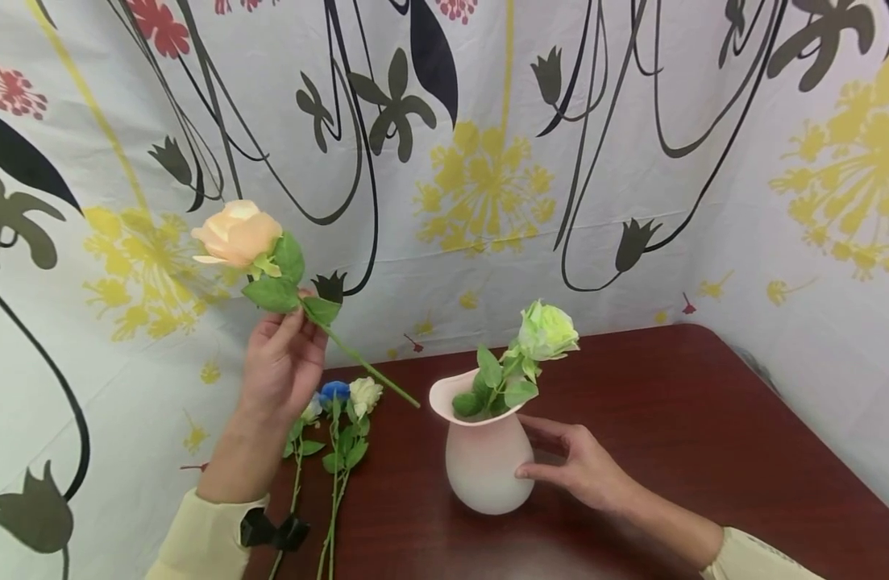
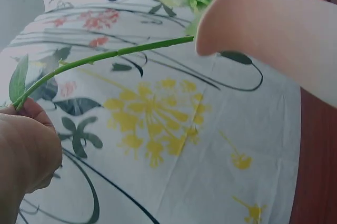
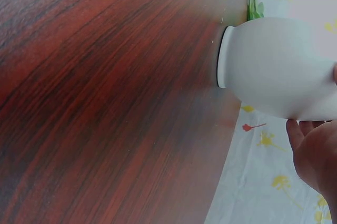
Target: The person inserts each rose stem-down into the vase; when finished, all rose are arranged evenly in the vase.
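Observation:
My left hand (image 1: 288, 362) pinches the stem of an artificial peach rose (image 1: 241, 234) just below its leaves. The bloom points up and left, and the stem (image 2: 121, 52) slants down to the right, its cut end right at the rim of a vase in the left wrist view. This pale pink and white vase (image 1: 488, 463) stands upright on the table with a light green rose (image 1: 548, 330) in its mouth, leaning right. My right hand (image 1: 585, 471) holds the vase's right side, thumb at the front and fingers partly hidden behind it.
On the dark red wooden table (image 1: 633, 387), left of the vase, lie a blue rose (image 1: 335, 391), a cream rose (image 1: 364, 395) and a paler one (image 1: 311, 409) partly behind the left arm. A flower-print curtain (image 1: 488, 97) hangs along the table's back and right side.

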Available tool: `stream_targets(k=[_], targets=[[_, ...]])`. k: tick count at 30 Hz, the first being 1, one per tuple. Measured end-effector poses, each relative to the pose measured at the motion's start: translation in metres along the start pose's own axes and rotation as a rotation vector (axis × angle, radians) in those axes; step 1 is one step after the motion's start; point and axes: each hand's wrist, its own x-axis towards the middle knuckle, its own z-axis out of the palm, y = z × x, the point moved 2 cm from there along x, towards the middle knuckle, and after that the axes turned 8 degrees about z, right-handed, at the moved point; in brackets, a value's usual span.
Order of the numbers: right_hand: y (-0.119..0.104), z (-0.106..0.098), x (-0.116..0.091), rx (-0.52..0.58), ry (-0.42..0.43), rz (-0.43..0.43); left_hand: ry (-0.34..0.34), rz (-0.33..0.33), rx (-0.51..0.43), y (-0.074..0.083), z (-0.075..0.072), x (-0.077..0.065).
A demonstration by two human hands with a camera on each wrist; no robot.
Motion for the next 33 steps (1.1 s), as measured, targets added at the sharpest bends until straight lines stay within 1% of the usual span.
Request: stream_targets(k=[4,7,12,15,18,22,24,28,31,33], targets=[[0.000,0.001,-0.001,-0.008,0.002,0.002,-0.024,0.015,-0.010,-0.005,0.013,-0.003],[-0.001,0.001,-0.001,-0.013,0.008,-0.001,-0.022,0.031,0.025,-0.010,0.021,-0.003],[-0.002,0.000,-0.001,-0.017,0.016,-0.008,-0.016,0.039,0.129,-0.023,0.030,-0.004],[-0.001,-0.001,-0.002,-0.018,0.013,-0.003,-0.049,0.040,0.220,-0.031,0.033,-0.007],[-0.001,-0.001,-0.002,-0.021,0.009,0.004,-0.111,0.036,0.323,-0.038,0.036,-0.011],[-0.001,0.000,-0.002,-0.024,0.010,-0.003,-0.220,0.043,0.440,-0.047,0.038,-0.016],[-0.002,0.000,-0.002,-0.023,0.012,-0.008,-0.283,0.060,0.502,-0.051,0.039,-0.018],[-0.002,0.000,-0.001,-0.021,0.014,-0.012,-0.394,0.115,0.662,-0.058,0.039,-0.024],[-0.002,0.001,-0.001,-0.018,0.018,-0.013,-0.443,0.134,0.748,-0.063,0.038,-0.028],[-0.002,0.001,-0.001,-0.015,0.019,-0.014,-0.474,0.135,0.784,-0.066,0.037,-0.031]])
